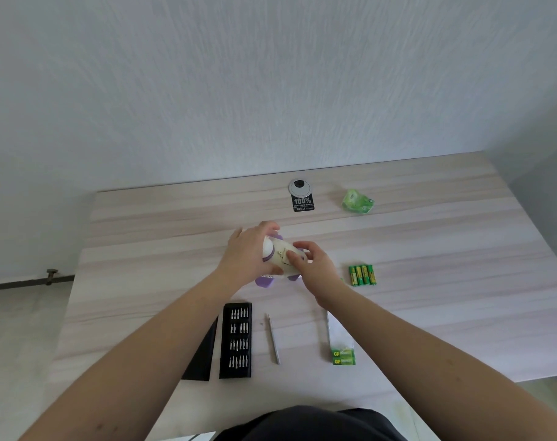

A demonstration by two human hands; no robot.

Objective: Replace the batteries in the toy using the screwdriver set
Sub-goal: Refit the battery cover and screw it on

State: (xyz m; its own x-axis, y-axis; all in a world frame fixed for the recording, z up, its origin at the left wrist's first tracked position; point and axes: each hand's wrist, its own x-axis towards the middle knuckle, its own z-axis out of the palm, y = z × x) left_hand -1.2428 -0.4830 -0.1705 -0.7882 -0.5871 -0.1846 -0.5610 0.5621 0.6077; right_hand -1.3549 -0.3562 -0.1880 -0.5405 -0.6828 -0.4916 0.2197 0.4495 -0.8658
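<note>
Both hands on the toy [282,259] mid-surface: left hand [248,254] curled round its far and left side, right hand [315,265] pinching at its white underside (fingertips bent, thumb on top). Four loose batteries [362,275] just right, toward the right edge. Bit case [236,340], screwdriver [273,338] and battery pack [343,357] near the front edge. Crumpled green wrapper [357,201] near the back edge.

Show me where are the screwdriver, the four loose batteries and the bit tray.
screwdriver [273,339]: head view, middle of its shaft.
four loose batteries [362,275]: head view, middle of the row.
bit tray [236,340]: head view, centre between bit rows.
</note>
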